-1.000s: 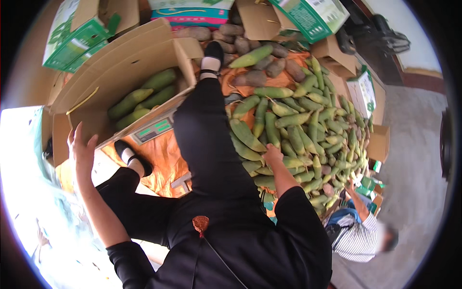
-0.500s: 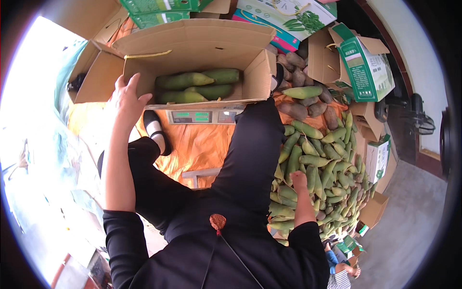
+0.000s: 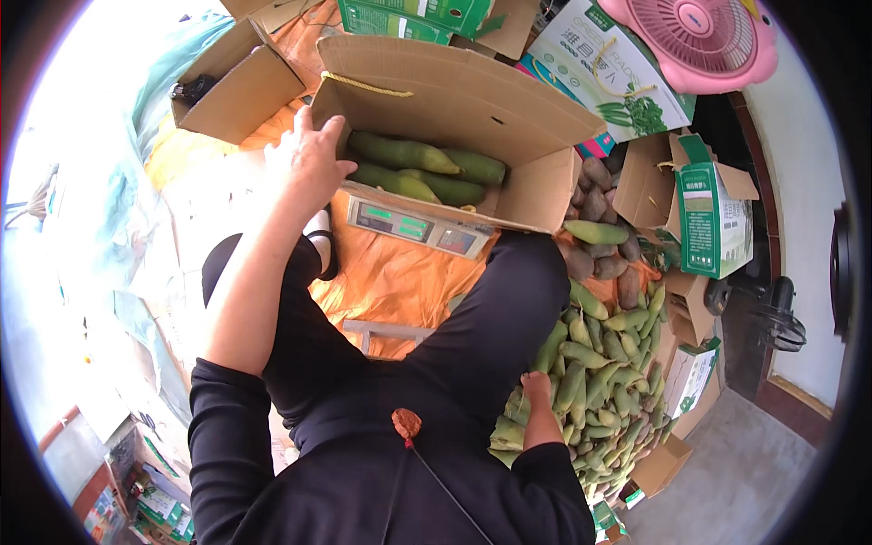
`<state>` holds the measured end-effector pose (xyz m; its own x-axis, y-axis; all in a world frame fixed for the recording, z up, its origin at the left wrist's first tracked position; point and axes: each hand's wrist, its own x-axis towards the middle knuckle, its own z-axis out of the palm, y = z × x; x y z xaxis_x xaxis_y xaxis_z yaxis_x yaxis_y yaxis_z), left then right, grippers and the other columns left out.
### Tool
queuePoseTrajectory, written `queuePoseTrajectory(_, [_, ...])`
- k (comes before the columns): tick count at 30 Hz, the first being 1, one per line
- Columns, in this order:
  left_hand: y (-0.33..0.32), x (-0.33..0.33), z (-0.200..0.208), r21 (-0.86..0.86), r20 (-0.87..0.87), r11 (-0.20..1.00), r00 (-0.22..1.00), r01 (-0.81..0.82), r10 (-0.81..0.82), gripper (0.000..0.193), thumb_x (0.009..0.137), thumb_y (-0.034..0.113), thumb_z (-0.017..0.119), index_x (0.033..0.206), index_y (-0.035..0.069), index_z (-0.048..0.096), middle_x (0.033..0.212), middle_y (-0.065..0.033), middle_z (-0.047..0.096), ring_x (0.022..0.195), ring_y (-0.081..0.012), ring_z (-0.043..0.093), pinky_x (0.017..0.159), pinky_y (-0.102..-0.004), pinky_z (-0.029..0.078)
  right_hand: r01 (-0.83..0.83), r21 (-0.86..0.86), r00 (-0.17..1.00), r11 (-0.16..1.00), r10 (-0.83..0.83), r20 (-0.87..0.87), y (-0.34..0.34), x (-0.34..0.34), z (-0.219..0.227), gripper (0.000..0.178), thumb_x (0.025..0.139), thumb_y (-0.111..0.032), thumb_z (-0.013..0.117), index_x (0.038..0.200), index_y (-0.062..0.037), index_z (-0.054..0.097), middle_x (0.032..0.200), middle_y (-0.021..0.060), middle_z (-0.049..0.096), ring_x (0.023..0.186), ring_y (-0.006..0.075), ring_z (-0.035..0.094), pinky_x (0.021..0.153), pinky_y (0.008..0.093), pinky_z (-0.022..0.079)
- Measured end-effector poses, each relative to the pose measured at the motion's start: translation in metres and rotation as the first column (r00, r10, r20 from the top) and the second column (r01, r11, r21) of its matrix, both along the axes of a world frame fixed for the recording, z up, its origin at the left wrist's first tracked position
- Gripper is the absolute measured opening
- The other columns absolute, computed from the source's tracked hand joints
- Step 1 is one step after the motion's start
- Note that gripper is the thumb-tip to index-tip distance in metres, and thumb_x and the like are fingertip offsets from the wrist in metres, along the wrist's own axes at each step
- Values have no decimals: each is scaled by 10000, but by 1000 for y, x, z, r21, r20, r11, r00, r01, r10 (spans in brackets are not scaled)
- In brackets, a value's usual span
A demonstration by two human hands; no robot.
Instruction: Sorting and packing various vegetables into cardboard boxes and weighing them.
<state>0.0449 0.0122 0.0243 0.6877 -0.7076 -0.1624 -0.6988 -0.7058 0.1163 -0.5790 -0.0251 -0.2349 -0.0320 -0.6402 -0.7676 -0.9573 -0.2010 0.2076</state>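
Note:
An open cardboard box [image 3: 538, 193] stands on a scale with lit green displays [image 3: 418, 227], in front of my knees. Several green radishes [image 3: 404, 153] lie inside it. My left hand [image 3: 313, 162] rests at the box's left edge, fingers spread and thumb stretched out, with nothing visibly held. To my right, my right hand [image 3: 538, 389] reaches down into a pile of green radishes [image 3: 604, 386]. Its fingers look curled closed beside a long radish [image 3: 550, 347]; whatever they hold is hidden.
Reddish-brown radishes [image 3: 595, 204] lie beyond the green pile, near an open green-and-white carton [image 3: 713, 218]. A pink fan [image 3: 695, 36] is at the far right, by a white printed carton [image 3: 595, 77]. Another open box [image 3: 238, 95] stands at the far left. Orange sheeting [image 3: 381, 291] covers the floor.
The view has turned, so the box and scale appear farther right and the pink fan shows. My right hand has drawn nearer to me along the pile. My left hand stays at the box edge.

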Motion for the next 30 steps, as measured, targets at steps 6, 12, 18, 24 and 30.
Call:
queuePoseTrajectory(6, [8, 6, -8, -26, 40, 1000, 999, 5, -4, 576, 723, 261, 745, 1232, 169, 492, 1305, -192, 404, 1074, -341, 537, 868, -474, 435, 595, 47, 728, 802, -563, 392, -17, 4, 36, 300, 842, -326, 575, 779, -40, 640, 746, 85, 641, 690, 260, 606, 624, 396, 458])
queuePoseTrajectory(12, [4, 1, 5, -17, 2, 1000, 1000, -3, 3, 608, 699, 236, 767, 1234, 163, 488, 1333, -203, 384, 1081, -353, 535, 889, -495, 426, 876, 309, 53, 371, -709, 703, -56, 55, 105, 191, 846, -191, 593, 969, -49, 622, 1007, 47, 608, 873, 151, 567, 671, 321, 463])
queuePoseTrajectory(18, [0, 2, 13, 44, -67, 999, 997, -26, 29, 716, 648, 203, 797, 1288, 158, 482, 1350, -224, 378, 1126, -363, 517, 930, -444, 424, 725, 119, 228, 678, -399, 888, -102, 114, 200, 165, 897, -235, 519, 912, -83, 583, 1204, 51, 576, 974, 147, 546, 791, 323, 448])
queuePoseTrajectory(24, [-1, 3, 15, 56, -65, 998, 998, -16, 19, 723, 657, 205, 794, 1298, 159, 463, 1352, -240, 366, 1127, -377, 511, 929, -444, 421, 553, -73, 148, 830, -12, 989, -130, 171, 323, 246, 937, -248, 495, 967, -11, 554, 1226, 145, 538, 1045, 216, 560, 824, 363, 500])
queuePoseTrajectory(30, [0, 3, 16, 77, -83, 997, 996, -25, 31, 719, 662, 206, 791, 1300, 160, 460, 1355, -239, 357, 1121, -389, 509, 930, -456, 415, 241, -30, -155, 970, 69, 986, -156, 266, 390, 227, 952, -193, 434, 946, 25, 500, 1198, 253, 520, 1080, 281, 547, 853, 387, 499])
